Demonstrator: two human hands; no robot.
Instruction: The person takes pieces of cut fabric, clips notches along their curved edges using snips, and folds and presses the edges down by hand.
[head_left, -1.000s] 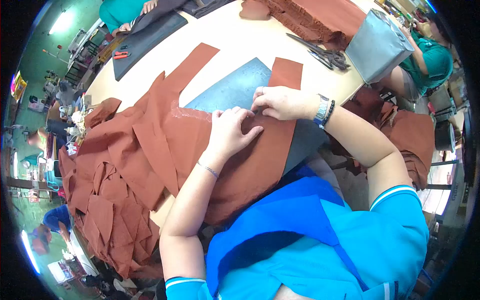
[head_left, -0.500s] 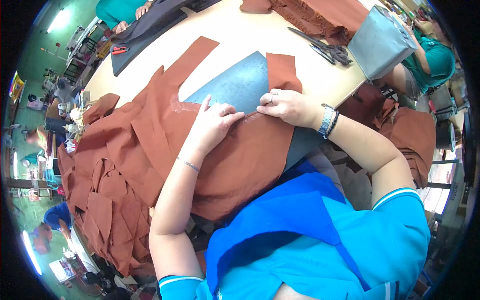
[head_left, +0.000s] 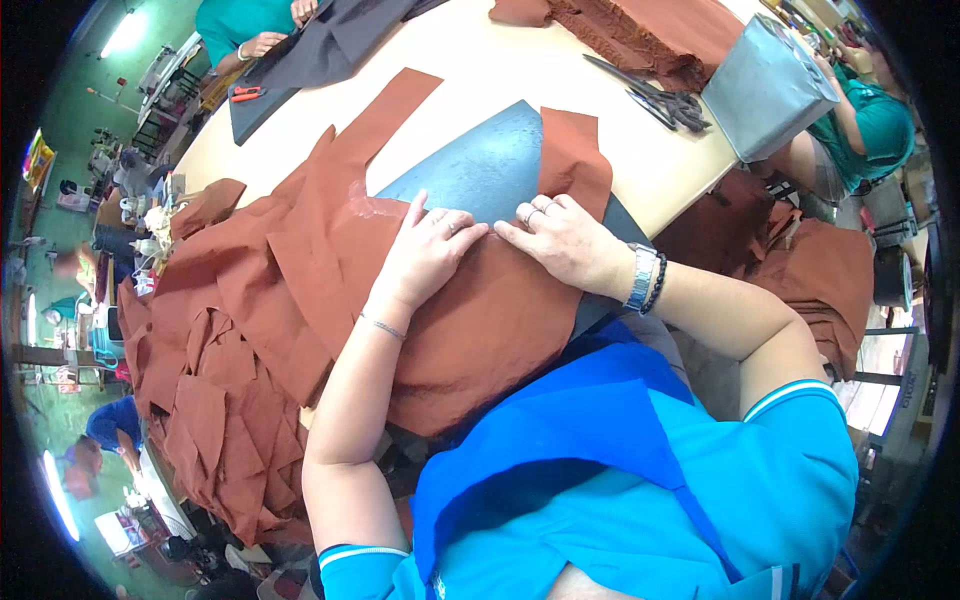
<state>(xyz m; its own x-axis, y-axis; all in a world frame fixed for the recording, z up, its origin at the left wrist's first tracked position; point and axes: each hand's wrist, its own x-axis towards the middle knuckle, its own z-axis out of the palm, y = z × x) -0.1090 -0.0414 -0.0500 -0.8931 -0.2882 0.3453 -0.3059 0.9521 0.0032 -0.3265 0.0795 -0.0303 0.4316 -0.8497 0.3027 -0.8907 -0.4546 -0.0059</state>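
A rust-brown leather-like sheet lies in front of me, with a notch cut in its upper edge. My left hand pinches that edge between thumb and fingers, one finger pointing upward. Close beside it, my right hand holds the same edge, its thumb near the left thumb and its ringed fingers bent. The fingertips hide the exact fold between them. Beneath the sheet, a dark grey-blue board shows through the notch.
Crumpled brown pieces pile up at left. Black scissors lie near a grey metal box on the pale table. A red cutter rests on a dark board at upper left, near a co-worker's hand.
My right hand has turned, its fingers now more raised and its thumb pointing toward my left hand. My left hand stays almost in place. At upper left the co-worker's hands and dark cloth have shifted.
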